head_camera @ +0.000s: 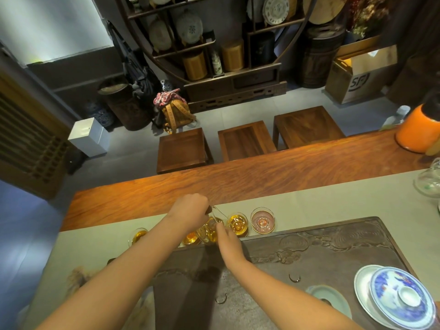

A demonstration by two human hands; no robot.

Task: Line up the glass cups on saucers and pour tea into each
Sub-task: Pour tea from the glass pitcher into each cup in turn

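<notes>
A row of small glass cups stands on the grey runner along the far edge of the dark carved tea tray point(333, 248). The far-left cup point(138, 235) holds amber tea, as does a cup point(190, 238) partly hidden under my left arm. My left hand point(190, 213) grips the handle of a glass pitcher point(210, 231) of tea, tilted toward the tea-filled cup point(238, 225). My right hand point(227, 236) rests its fingers against the pitcher's body. The rightmost cup point(262, 220) on its saucer looks empty.
A blue-and-white lidded gaiwan point(402, 297) on a white plate and a small celadon dish point(326, 297) sit at the tray's near right. A glass vessel point(428, 182) and an orange jar point(416, 132) stand at the far right. Three wooden stools point(245, 141) are beyond the table.
</notes>
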